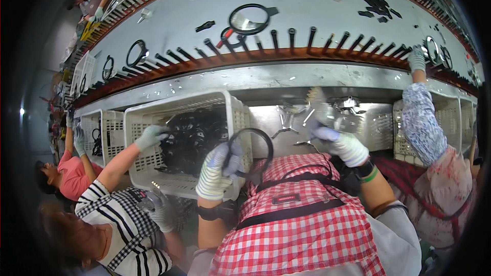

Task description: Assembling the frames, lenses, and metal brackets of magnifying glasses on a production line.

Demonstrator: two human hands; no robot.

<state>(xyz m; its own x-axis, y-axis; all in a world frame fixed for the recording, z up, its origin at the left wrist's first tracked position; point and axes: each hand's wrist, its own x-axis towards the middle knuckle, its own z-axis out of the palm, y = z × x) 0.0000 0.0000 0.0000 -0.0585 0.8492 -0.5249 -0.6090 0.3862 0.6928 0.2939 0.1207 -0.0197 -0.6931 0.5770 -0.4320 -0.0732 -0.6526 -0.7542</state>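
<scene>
Holding a black ring [271, 148] by its left side, the left hand [217, 171] had its grip clenched. The ring was located just right of a white basket [239, 120] containing black parts [194, 128]. The right hand [341, 144] was positioned at the metal bench [261, 122], below a blurred object [314, 97]; whether its grip grasped that object could not be determined. Silver parts [287, 120] lay on the bench. Beyond it, black pegs [292, 38] lined a long grey surface [312, 7]. A co-worker's gloved hand [152, 137] was over the basket.
</scene>
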